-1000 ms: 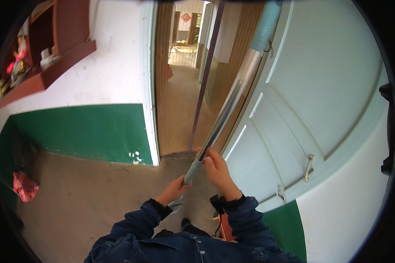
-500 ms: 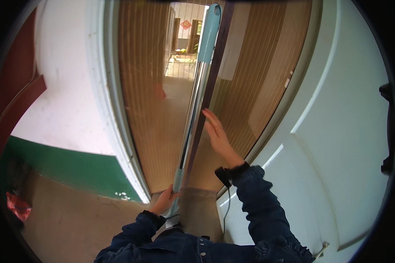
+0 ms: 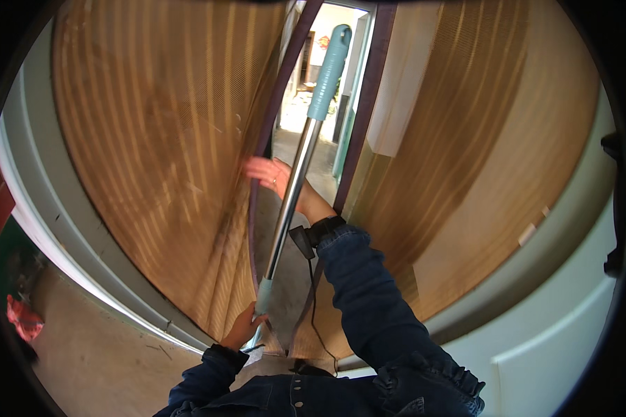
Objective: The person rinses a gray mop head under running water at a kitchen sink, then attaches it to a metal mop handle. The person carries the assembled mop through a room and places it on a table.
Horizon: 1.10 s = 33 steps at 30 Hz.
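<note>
A long metal pole (image 3: 290, 194) with teal grips leans upright before me, its top tilted to the right. My left hand (image 3: 243, 328) is closed around its lower teal part; what the pole ends in is mostly hidden, with only something whitish showing below. My right hand (image 3: 270, 174) reaches out behind the pole, fingers stretched and slightly blurred. Those fingertips meet the dark edge of the left panel of a brown striped mesh door curtain (image 3: 160, 125), which is pushed aside in folds. The right curtain panel (image 3: 445, 160) hangs on the other side of the gap.
A pale door frame (image 3: 83, 208) curves round the curtain. At the lower right stands a light door (image 3: 549, 375). A red bag-like thing (image 3: 24, 318) lies on the floor at far left. Through the gap show a bright passage and grey floor (image 3: 313, 153). A black cable (image 3: 313, 299) hangs from my right wrist.
My right hand has moved left, and the curtain has parted in the middle, its left panel swung left. I have come closer to the doorway. The left hand keeps its hold on the pole.
</note>
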### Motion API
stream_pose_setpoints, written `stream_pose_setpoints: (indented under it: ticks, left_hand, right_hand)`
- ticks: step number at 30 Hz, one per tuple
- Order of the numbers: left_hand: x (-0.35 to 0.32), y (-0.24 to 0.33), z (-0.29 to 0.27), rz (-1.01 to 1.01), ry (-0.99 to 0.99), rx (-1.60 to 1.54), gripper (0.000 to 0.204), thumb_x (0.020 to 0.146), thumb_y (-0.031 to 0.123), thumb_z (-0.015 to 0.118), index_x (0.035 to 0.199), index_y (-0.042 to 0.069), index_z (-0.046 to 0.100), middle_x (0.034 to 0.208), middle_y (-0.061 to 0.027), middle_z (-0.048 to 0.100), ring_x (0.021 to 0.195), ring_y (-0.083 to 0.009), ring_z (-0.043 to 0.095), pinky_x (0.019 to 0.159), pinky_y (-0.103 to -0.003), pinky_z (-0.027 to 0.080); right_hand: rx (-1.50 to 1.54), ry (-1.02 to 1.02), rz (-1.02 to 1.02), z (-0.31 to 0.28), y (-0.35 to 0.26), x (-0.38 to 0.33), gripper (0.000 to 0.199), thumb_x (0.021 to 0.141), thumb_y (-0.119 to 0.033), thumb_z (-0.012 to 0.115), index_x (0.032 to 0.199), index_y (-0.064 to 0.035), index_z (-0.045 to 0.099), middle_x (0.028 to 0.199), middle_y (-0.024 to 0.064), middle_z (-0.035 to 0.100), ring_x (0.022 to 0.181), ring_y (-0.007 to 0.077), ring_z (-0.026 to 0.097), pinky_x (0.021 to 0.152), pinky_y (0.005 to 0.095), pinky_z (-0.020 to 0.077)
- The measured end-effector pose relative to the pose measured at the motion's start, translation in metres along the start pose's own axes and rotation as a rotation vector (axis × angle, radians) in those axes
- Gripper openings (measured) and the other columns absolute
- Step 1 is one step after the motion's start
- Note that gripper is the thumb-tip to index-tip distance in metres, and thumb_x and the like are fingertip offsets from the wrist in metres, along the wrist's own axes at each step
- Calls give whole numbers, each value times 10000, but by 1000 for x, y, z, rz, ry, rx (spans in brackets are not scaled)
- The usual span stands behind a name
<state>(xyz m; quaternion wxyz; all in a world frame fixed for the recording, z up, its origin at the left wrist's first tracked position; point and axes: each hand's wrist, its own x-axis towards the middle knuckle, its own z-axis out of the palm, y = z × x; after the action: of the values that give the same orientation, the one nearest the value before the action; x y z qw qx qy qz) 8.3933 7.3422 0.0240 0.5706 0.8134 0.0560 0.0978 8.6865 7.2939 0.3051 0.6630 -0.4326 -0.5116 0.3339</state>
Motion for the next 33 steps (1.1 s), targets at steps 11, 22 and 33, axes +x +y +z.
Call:
stream_pose_setpoints:
  ticks: [11,22,33]
  left_hand:
    - [247,-32,7,-17,366,286,538,952,336,611,1353,24,432,1076,-265,636,1020,-444,606,855,-456,481]
    - [534,-71,-4,-33,439,127,403,946,324,622,1186,20,513,968,-233,638,915,-391,636,766,-443,479]
    - [870,-14,9,159,73,-242,212,988,133,565,1166,28,519,1007,-43,597,979,-137,568,898,-294,454]
  right_hand:
    - [-127,338,304,-254,5,-25,381,988,-369,536,1165,-48,641,1010,86,695,1010,173,654,895,311,484]
    - [-181,357,579,-455,166,-11,469,931,-117,635,1378,-101,494,928,38,630,842,165,663,739,328,591]
    - [-637,210,354,-638,268,93,804,803,-158,782,1478,-123,347,1429,162,447,1306,282,454,997,378,449]
